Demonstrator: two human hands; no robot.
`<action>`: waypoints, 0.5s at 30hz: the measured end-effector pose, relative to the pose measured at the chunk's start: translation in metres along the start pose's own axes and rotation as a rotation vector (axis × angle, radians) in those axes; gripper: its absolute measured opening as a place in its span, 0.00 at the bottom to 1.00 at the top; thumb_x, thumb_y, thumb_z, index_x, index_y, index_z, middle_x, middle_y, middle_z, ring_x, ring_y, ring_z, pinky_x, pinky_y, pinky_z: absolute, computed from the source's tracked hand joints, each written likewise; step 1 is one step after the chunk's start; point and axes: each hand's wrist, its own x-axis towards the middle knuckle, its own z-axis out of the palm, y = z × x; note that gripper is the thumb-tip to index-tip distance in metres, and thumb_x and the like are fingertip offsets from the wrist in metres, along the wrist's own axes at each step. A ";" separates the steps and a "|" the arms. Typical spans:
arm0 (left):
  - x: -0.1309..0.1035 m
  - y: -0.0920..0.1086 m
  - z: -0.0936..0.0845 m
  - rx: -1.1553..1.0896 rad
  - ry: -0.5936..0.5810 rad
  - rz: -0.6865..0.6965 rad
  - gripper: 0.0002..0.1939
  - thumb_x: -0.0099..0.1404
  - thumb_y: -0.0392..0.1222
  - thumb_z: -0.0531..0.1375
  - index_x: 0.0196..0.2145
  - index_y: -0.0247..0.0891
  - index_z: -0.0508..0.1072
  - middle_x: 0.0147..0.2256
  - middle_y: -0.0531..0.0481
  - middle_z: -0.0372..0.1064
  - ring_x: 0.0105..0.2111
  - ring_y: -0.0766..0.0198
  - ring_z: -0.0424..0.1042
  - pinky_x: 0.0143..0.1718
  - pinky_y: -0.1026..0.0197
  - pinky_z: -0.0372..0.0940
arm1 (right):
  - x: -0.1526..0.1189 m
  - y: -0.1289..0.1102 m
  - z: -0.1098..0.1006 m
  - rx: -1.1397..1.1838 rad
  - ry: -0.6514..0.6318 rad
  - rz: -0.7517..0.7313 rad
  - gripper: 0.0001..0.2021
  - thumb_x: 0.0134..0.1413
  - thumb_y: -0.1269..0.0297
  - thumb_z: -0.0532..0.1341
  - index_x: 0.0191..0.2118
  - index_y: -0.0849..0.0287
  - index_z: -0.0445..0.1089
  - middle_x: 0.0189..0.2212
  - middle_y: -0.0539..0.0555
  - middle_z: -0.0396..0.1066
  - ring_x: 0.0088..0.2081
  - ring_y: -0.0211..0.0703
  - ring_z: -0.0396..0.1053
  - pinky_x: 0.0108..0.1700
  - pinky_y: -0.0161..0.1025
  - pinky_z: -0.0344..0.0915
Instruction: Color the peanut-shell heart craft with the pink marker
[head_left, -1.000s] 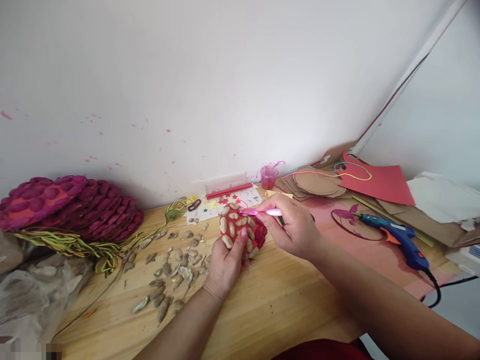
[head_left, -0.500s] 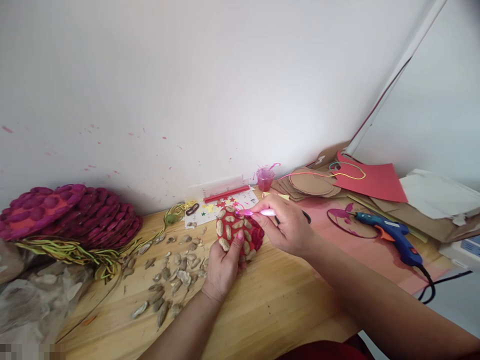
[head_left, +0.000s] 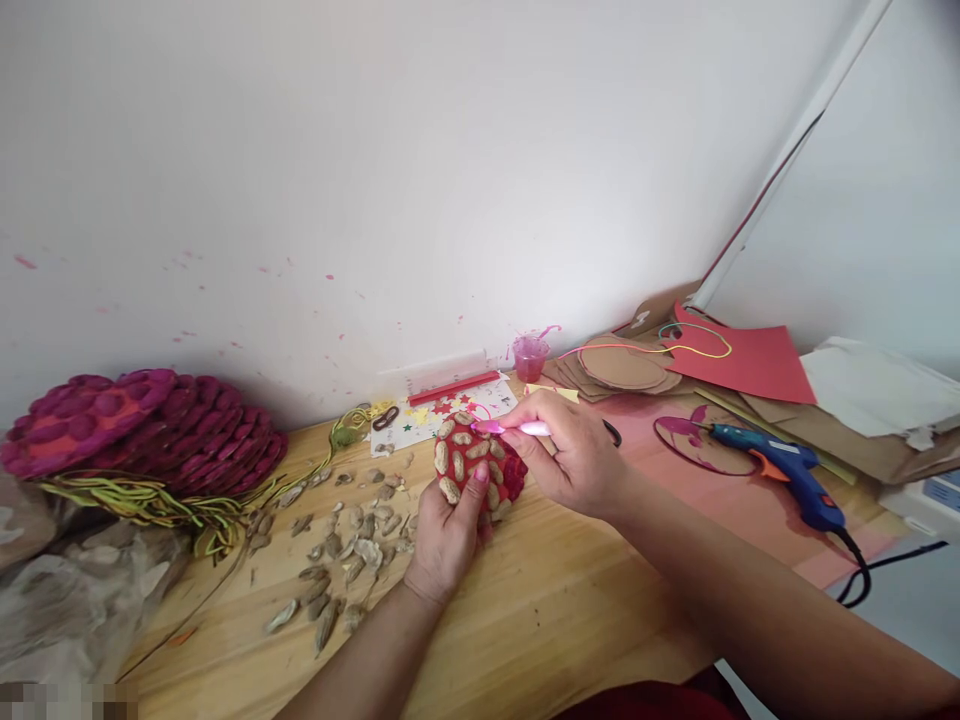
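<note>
My left hand (head_left: 448,522) grips a red disc (head_left: 468,462) studded with peanut shells, its thumb pressed on the front. The disc is held tilted up above the table. My right hand (head_left: 568,450) pinches a paintbrush (head_left: 534,428) with a white-and-pink handle. Its pink tip touches or nearly touches the shells near the disc's top. Dark magenta lumps show at the disc's right side. Loose peanut shells (head_left: 367,553) lie scattered on the wooden table left of my left hand.
Magenta shell-covered discs (head_left: 225,430) are stacked at left above yellow-green cords (head_left: 150,500) and a plastic bag (head_left: 82,600). A cup of pink paint (head_left: 531,358) stands by the wall. Round cardboard pieces (head_left: 626,364), red paper (head_left: 742,362) and a blue glue gun (head_left: 802,490) lie right.
Almost nothing differs. The disc and brush have shifted very slightly, with the brush tip still at the disc's upper part; both hands keep their grips.
</note>
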 end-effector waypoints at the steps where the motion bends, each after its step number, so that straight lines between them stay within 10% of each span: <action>1: 0.000 -0.001 0.000 0.001 0.001 -0.003 0.29 0.58 0.70 0.64 0.24 0.39 0.67 0.15 0.53 0.64 0.13 0.67 0.61 0.14 0.65 0.57 | 0.000 0.000 0.000 0.000 -0.004 -0.001 0.02 0.66 0.70 0.59 0.42 0.57 0.67 0.34 0.52 0.75 0.35 0.40 0.72 0.39 0.37 0.66; 15: 0.002 -0.002 -0.001 0.018 -0.007 -0.014 0.29 0.60 0.69 0.63 0.24 0.39 0.68 0.15 0.53 0.64 0.13 0.66 0.62 0.15 0.65 0.57 | -0.001 0.003 0.003 0.038 -0.032 -0.026 0.02 0.67 0.70 0.59 0.43 0.56 0.67 0.35 0.54 0.76 0.38 0.43 0.73 0.42 0.40 0.69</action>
